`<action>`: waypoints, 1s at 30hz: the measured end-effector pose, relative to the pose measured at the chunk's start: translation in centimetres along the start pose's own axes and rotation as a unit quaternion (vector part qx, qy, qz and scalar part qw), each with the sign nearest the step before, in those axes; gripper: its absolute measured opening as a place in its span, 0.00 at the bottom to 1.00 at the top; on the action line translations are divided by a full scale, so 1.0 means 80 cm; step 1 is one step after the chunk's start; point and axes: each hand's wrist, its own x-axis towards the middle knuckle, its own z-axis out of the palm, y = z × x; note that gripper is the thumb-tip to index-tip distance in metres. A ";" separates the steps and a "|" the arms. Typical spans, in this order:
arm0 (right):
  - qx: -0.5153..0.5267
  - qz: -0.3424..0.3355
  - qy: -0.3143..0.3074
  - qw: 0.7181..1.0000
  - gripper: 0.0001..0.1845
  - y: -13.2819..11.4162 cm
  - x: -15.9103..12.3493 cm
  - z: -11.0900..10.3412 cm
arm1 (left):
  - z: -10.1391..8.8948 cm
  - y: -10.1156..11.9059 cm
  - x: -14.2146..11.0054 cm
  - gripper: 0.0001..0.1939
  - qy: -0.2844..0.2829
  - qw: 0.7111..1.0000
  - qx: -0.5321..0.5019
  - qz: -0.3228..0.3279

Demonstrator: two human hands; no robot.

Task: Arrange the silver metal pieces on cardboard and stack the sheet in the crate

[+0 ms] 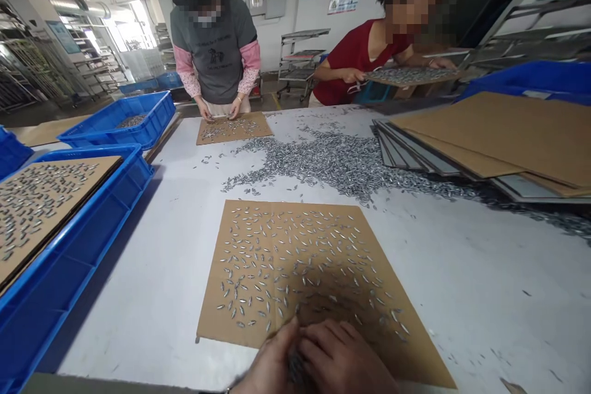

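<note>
At the front edge of a cardboard sheet point(212, 314), my left hand point(270, 362) is curled around a small heap of grey spindle-shaped metal pieces point(298, 370). My right hand point(344, 357) presses against it from the other side, fingers bent over the same heap, so the pieces are held between both hands. The right fingertips meet near the left thumb; what they pinch is partly hidden. Many similar pieces point(252, 246) lie spread singly over the sheet, thinner toward its right front part, where my hands cast a shadow.
A large loose pile of metal pieces point(323, 160) covers the table's middle. Blue crates point(106, 203) stand left, one bearing a filled cardboard sheet point(55, 197). Stacked cardboard sheets point(498, 129) lie right. Across the table, one person point(215, 49) works at another sheet; a second point(355, 64) holds a loaded board.
</note>
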 end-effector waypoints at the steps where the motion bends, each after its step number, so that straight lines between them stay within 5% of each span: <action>1: -0.009 -0.004 0.009 1.000 0.07 -0.006 -0.004 0.006 | 0.000 0.000 0.001 0.20 0.005 1.000 -0.004 0.002; 6: 0.015 0.013 -0.003 1.000 0.06 -0.010 0.001 0.009 | 0.003 0.003 -0.002 0.20 0.040 0.999 -0.008 -0.034; 13: 0.178 0.104 -0.099 0.973 0.08 0.010 0.052 -0.032 | 0.022 0.020 -0.019 0.19 0.082 0.994 0.058 0.031; 17: 0.087 0.194 -0.060 0.975 0.10 0.059 0.090 -0.011 | 0.012 0.026 -0.020 0.22 0.065 0.994 0.082 0.009; 20: 0.031 0.185 -0.075 0.979 0.11 0.083 0.108 0.015 | 0.002 0.025 -0.019 0.24 0.079 0.994 0.071 -0.001; 30: 0.016 0.147 -0.066 0.987 0.16 0.075 0.110 0.040 | -0.009 0.025 -0.021 0.19 0.074 0.995 0.067 0.007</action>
